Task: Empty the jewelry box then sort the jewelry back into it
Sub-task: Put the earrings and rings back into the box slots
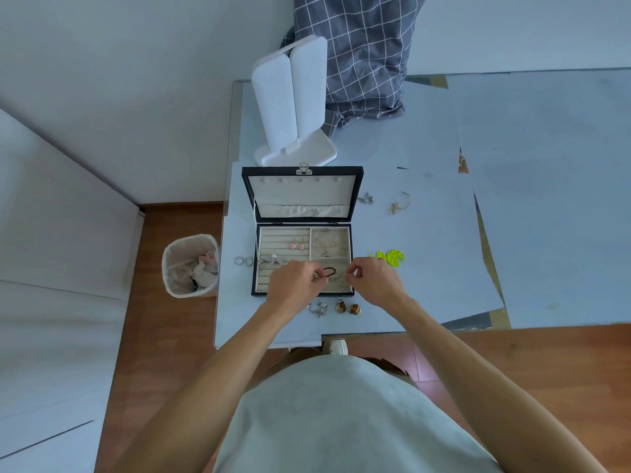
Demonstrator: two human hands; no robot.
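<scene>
Item betw. fingers too small to ID.

Domestic room, most likely a bedroom or dressing area. Evidence: wooden floor, plain white walls, a small lined wastebasket, a folding vanity mirror on the pale tabletop, and checked grey bedding fabric draped behind.

Jewelry box on table, mirror stand behind, wastebasket left.

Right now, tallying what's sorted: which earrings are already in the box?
The pink pair, on the box's ring rolls; the green and gold pairs lie on the table.
</scene>
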